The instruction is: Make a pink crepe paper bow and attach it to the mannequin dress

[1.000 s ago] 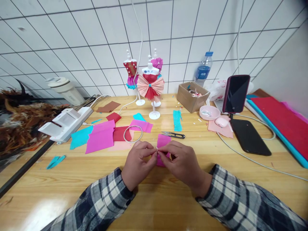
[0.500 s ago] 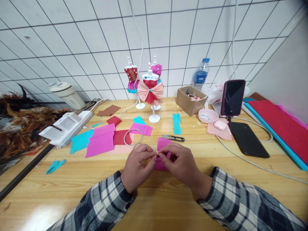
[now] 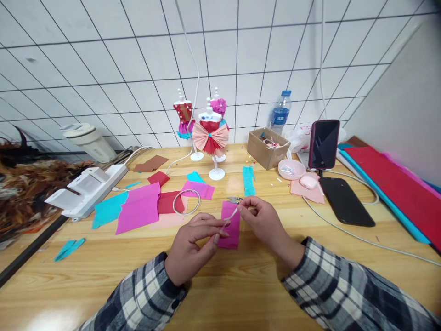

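Observation:
A thin whitish strip (image 3: 234, 214) stretches between my two hands. My right hand (image 3: 262, 224) pinches its far end between thumb and index finger. My left hand (image 3: 195, 246) has the near end at its fingertips, fingers close together and partly stretched out; the exact hold is hard to make out. Beneath the strip, a rectangular magenta crepe paper piece (image 3: 230, 236) lies on the table. A pair of thread snips (image 3: 234, 200) rests just beyond it, partly hidden by my right hand.
Several dressed mini mannequins (image 3: 217, 174) stand near the tiled wall. Crepe paper pieces (image 3: 139, 209) and a metal ring (image 3: 186, 202) lie left. A cardboard box (image 3: 267, 151), pink dish (image 3: 291, 170), black phone (image 3: 347, 201) and cable are right. A white power strip (image 3: 93, 193) is far left.
My hands were together at the fingertips; now they are apart, the right one up and away, with the strip drawn out between them. The view has shifted slightly.

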